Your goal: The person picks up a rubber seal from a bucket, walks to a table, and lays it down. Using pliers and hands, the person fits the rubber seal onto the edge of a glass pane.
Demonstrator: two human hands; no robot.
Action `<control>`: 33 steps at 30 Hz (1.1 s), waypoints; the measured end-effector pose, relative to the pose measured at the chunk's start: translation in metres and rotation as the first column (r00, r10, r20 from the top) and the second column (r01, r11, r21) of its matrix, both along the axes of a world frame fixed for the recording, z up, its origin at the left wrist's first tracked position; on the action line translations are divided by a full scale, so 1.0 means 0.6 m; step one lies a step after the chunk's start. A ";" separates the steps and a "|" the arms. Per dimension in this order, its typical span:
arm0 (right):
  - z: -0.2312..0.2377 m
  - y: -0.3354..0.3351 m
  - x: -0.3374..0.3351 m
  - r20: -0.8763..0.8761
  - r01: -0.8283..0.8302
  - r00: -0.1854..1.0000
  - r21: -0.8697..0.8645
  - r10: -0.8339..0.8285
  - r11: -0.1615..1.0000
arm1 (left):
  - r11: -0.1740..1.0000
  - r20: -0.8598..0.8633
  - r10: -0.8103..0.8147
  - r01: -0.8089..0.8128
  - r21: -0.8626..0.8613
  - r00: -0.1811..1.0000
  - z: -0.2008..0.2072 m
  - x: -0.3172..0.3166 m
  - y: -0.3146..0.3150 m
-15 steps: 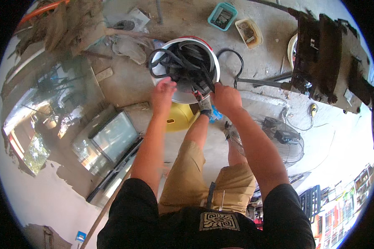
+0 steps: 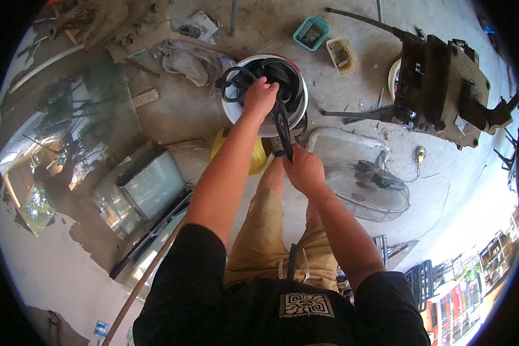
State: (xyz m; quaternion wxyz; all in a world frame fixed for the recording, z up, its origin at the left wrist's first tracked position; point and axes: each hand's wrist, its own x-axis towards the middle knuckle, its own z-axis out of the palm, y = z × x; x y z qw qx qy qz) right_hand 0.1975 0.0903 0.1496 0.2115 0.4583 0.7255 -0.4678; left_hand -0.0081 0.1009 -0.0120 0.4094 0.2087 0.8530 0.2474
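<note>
Gripping one length of black rubber strip (image 2: 284, 130), the right hand (image 2: 304, 169) is closed around it at 5 o'clock, just outside one white bucket (image 2: 232, 113). One left hand (image 2: 262, 95) reaches over the mouth of that bucket, its fingers bent down among the coiled strips (image 2: 287, 72); whether they pinch one I cannot tell. The held length slants from inside the bucket toward 5 o'clock, down to the right fist. More loops fill the bucket, too tangled to count, and one bulges past the rim at 10 o'clock.

Clocked from the bucket, one yellow plastic piece (image 2: 259, 158), partly hidden, sits just beside it at 7. Two small open containers lie near: one teal tray (image 2: 297, 39) at 1, one cream tub (image 2: 354, 60) at 2. One heavy dark metal machine (image 2: 444, 92) stands at 3. One fan (image 2: 366, 193) with a wire cage lies between 4 and 5. One framed glass panel (image 2: 155, 184) rests at 8, and one clear plastic bag (image 2: 185, 68) near 10.
</note>
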 end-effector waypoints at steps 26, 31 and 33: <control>-0.016 -0.079 0.030 -0.184 0.234 0.954 -0.033 -0.236 0.972 | 0.810 0.109 0.564 -0.574 0.116 0.818 -0.044 -0.003 -0.108; -0.010 -0.089 0.017 -0.123 0.148 0.980 -0.060 -0.154 0.987 | 0.763 0.465 0.645 -0.545 -0.347 0.606 -0.067 0.018 -0.082; -0.019 -0.103 0.016 -0.190 0.091 0.977 -0.040 -0.097 0.995 | 0.761 0.561 0.629 -0.573 -0.304 0.538 -0.103 0.030 -0.068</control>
